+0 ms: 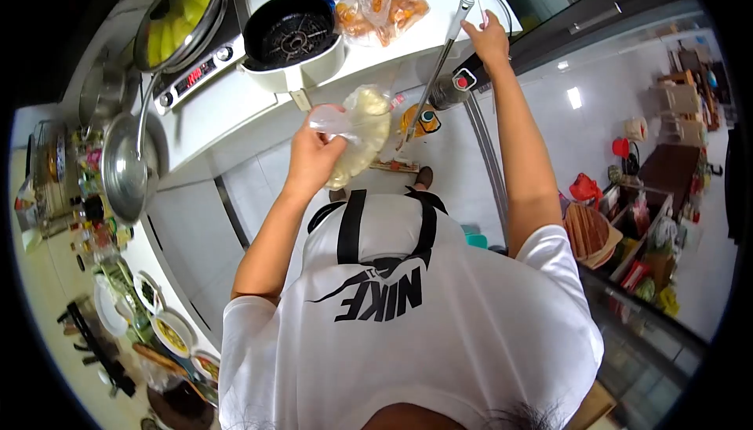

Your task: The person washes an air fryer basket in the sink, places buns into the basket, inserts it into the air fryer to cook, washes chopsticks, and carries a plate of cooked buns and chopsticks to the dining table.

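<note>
Bag (362, 141) pinched in left fingers (333, 146), slim item (484, 18) in right fingers (493, 25), near white counter (212, 116), above tiled floor (259, 187).

Two hands (315, 156) (488, 39); one fryer basket (292, 36) (black); two shoes (424, 177) (337, 195).

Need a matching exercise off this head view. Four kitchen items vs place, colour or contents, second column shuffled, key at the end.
Column 1
1. Bag of pale food
2. Bag of orange pieces
3. Deep pan with a stubby handle
4. Pan with a clear lid

Column 2
A. Yellow-green food inside
B. Gripped in the left hand
C. Black inside, white outside
D. Lying on the white counter

Pairs: 1-B, 2-D, 3-C, 4-A
</note>
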The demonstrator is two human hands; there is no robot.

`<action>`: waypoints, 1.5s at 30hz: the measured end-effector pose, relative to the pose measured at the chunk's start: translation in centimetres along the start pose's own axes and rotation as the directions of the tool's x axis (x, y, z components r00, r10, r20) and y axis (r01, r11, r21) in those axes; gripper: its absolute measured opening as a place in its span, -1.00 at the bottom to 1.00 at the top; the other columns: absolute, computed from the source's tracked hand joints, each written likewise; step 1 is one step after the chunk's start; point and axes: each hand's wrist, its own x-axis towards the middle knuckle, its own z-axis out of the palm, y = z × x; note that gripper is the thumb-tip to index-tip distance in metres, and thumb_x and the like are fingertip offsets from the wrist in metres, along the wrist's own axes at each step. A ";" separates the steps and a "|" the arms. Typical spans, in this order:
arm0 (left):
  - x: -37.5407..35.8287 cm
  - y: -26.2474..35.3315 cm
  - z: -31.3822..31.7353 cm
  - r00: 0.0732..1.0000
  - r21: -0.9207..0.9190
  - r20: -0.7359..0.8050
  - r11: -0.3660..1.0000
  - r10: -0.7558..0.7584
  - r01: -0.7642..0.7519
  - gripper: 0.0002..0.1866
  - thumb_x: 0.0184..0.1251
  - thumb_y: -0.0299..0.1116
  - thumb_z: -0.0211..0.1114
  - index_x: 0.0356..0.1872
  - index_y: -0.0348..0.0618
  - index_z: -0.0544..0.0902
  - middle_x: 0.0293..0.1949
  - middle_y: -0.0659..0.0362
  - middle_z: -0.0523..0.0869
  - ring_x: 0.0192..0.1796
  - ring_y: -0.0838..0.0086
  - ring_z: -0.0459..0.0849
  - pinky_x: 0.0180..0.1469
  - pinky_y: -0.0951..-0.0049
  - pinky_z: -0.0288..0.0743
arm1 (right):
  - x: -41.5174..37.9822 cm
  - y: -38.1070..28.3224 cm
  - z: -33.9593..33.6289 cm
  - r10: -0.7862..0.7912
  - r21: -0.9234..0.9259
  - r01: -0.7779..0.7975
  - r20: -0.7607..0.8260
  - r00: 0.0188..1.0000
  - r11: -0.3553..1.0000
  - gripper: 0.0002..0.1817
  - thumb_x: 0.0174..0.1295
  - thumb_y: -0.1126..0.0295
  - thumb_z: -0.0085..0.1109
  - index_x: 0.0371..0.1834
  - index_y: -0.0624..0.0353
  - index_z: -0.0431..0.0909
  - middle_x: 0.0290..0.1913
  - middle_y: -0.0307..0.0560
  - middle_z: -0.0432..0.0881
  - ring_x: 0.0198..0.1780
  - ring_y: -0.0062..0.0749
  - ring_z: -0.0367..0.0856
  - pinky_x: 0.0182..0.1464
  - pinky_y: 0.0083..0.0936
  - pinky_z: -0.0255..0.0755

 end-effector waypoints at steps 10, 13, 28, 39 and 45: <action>-4.2 -1.3 6.8 0.885 -0.134 -0.357 0.954 -0.297 0.266 -0.67 0.17 -0.66 0.15 0.00 -0.26 0.51 -0.25 0.21 0.65 -0.20 0.60 0.59 -0.14 0.57 0.43 | 7.2 5.0 5.7 -0.122 0.312 0.006 0.356 0.926 0.950 -0.32 0.04 -0.01 0.35 0.12 0.24 0.47 -0.06 0.16 0.66 -0.03 0.02 0.64 0.04 -0.30 0.48; -4.7 -0.2 9.0 0.838 -0.162 -0.434 0.943 -0.332 0.290 -0.64 0.15 -0.67 0.15 0.02 -0.28 0.51 -0.30 0.23 0.65 -0.27 0.61 0.57 -0.18 0.58 0.42 | 5.2 6.6 7.9 -0.213 0.482 0.046 0.298 0.931 0.875 -0.39 0.08 0.03 0.35 0.06 0.24 0.47 -0.08 0.11 0.66 -0.09 -0.07 0.66 -0.02 -0.29 0.50; -2.2 1.0 12.5 0.835 -0.111 -0.466 0.956 -0.292 0.272 -0.68 0.11 -0.55 0.22 -0.05 -0.20 0.58 -0.39 0.35 0.58 -0.42 0.72 0.40 -0.39 0.64 0.19 | -6.6 6.5 -2.5 -0.282 0.230 0.227 0.247 0.927 0.946 -0.66 0.19 0.15 0.20 -0.31 0.28 0.54 -0.41 0.19 0.64 -0.32 0.12 0.64 -0.26 -0.13 0.47; 0.3 0.7 12.5 0.905 -0.020 -0.303 0.952 -0.298 0.307 -0.74 0.12 -0.64 0.17 -0.11 -0.37 0.51 -0.24 0.15 0.67 -0.23 0.58 0.61 -0.15 0.57 0.45 | -7.9 12.0 -14.5 -0.134 0.438 0.129 -0.019 0.991 0.890 -0.79 0.28 0.33 0.17 -0.20 0.27 0.51 -0.38 -0.04 0.66 -0.34 -0.29 0.62 -0.23 -0.42 0.45; 0.3 1.8 14.1 0.939 -0.066 -0.288 0.982 -0.187 0.175 -0.68 0.12 -0.61 0.18 -0.04 -0.22 0.56 -0.37 0.32 0.59 -0.42 0.72 0.43 -0.37 0.66 0.25 | -1.9 13.9 -18.5 -0.113 0.323 0.119 -0.036 0.993 0.939 -0.72 0.29 0.24 0.11 -0.19 0.28 0.55 -0.32 -0.01 0.70 -0.23 -0.21 0.68 -0.14 -0.33 0.46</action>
